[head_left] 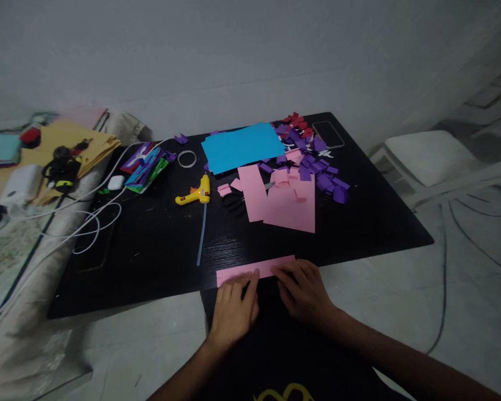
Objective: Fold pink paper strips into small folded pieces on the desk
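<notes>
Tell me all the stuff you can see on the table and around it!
pink paper strip: one, pink, near table edge, under both hands
table: one, black, centre
pink paper sheets: a few, pink, middle of table
blue paper sheet: one, blue, far side
purple paper pieces: many, purple, right of the pink sheets
red paper pieces: several, red, far edge
glue gun: one, yellow, left of pink sheets
tape roll: one, clear, beside blue sheet
white cables: several, white, left side
chair: one, white, right
left hand: one, on the strip
right hand: one, on the strip
</notes>
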